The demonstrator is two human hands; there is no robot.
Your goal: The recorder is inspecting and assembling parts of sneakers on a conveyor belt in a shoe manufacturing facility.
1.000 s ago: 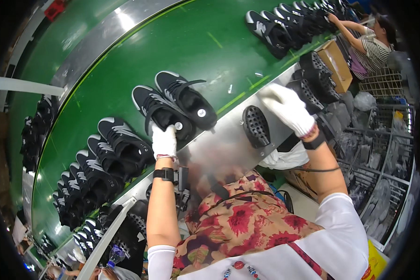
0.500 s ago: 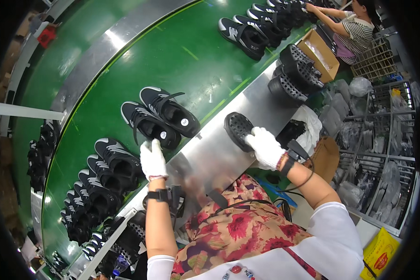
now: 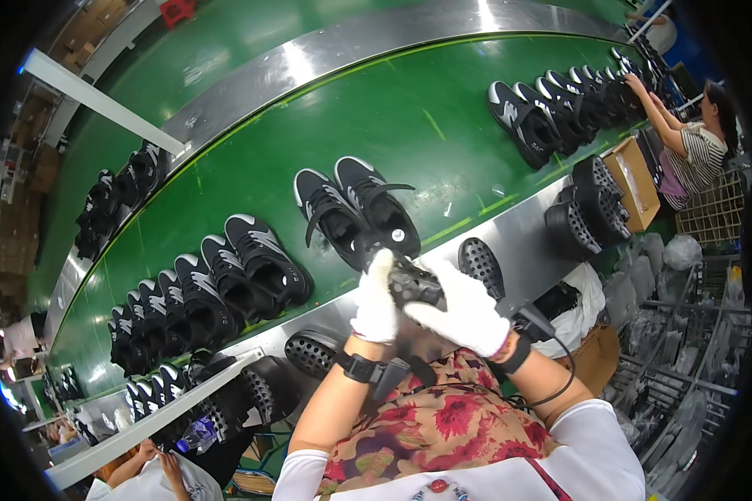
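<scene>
Left hand (image 3: 378,297) and right hand (image 3: 466,311), both gloved, grasp a black perforated piece (image 3: 415,285) between them. It is raised before a pair of black shoes (image 3: 366,194) (one strap juts sideways) on the green conveyor (image 3: 455,163). A similar perforated form (image 3: 481,264) lies on the metal ledge (image 3: 524,250), near the right hand.

Paired shoes (image 3: 373,197) block ahead; green surface (image 3: 455,163) opens rightward.

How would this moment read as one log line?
left hand: holds black holed piece | right hand: holds same piece | ahead: pair of shoes on green surface | nearby: second piece on metal ledge
</scene>
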